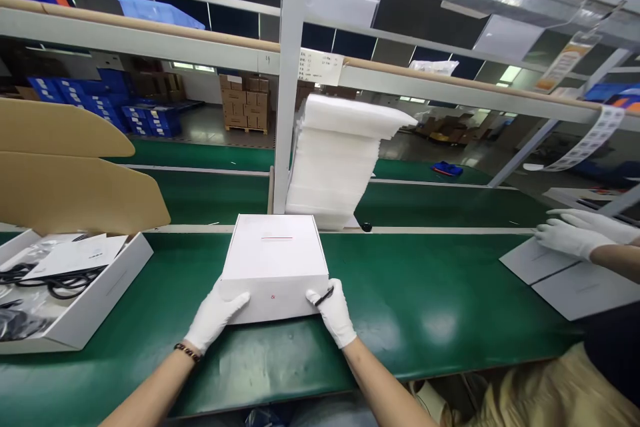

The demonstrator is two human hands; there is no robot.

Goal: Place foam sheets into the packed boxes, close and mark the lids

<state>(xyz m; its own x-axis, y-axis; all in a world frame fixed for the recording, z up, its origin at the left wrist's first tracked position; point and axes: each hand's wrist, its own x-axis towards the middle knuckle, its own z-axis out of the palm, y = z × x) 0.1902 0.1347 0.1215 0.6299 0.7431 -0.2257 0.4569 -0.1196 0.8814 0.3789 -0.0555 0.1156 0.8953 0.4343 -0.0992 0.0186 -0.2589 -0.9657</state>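
A closed white box [274, 250] sits in front of me on the green work surface, with a thin red line on its lid and a small red mark on its front. My left hand [214, 315], in a white glove, grips the box's front left corner, thumb on the front face. At the front right corner, my gloved right hand [333, 310] presses its thumb on the box and also has a thin black pen-like thing [324, 297] in its fingers. The fingers behind the box's sides are partly hidden.
An open white box [107, 300] with cables and papers stands at left, its brown lid raised. White foam sheets [333, 167] are stacked behind the post [290, 80]. At right, a co-worker's gloved hands [575, 233] rest on flat white boxes [575, 283].
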